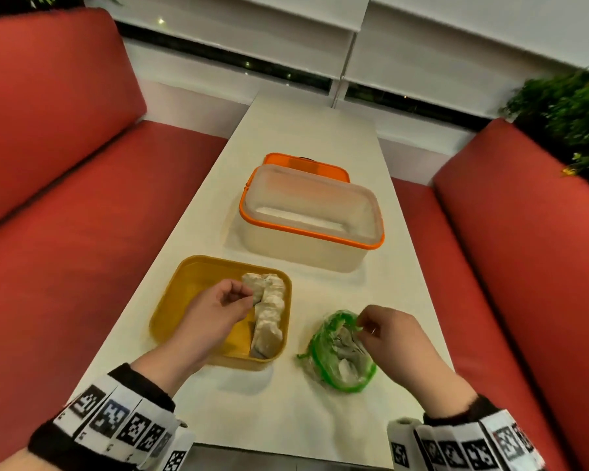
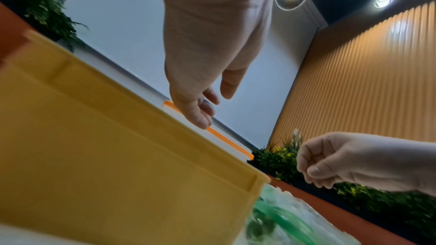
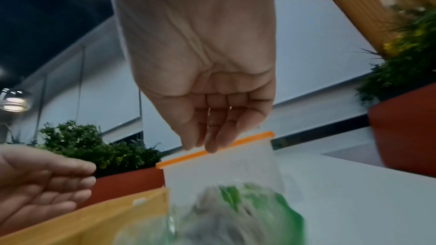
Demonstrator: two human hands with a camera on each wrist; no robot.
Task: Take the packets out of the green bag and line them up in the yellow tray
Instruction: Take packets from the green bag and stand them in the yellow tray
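Observation:
The yellow tray (image 1: pixel 191 283) sits on the white table at near left, also showing in the left wrist view (image 2: pixel 118 156). Several pale packets (image 1: pixel 269 314) lie in a row along its right side. My left hand (image 1: pixel 244 295) hovers over the tray beside the far packets, fingers loosely curled and holding nothing. The green bag (image 1: pixel 337 355) lies open to the right of the tray, with crumpled packets (image 1: pixel 346 351) inside. My right hand (image 1: pixel 364 322) hangs just over the bag's far rim; in the right wrist view its fingers (image 3: pixel 212 137) hang relaxed above the bag (image 3: pixel 259 206), gripping nothing.
A clear container with an orange rim (image 1: pixel 306 215) stands behind the tray, its orange lid (image 1: pixel 306 163) lying behind it. Red sofas (image 1: pixel 65 232) flank the narrow table (image 1: pixel 320 130) on both sides. A plant (image 1: pixel 565 113) stands at far right.

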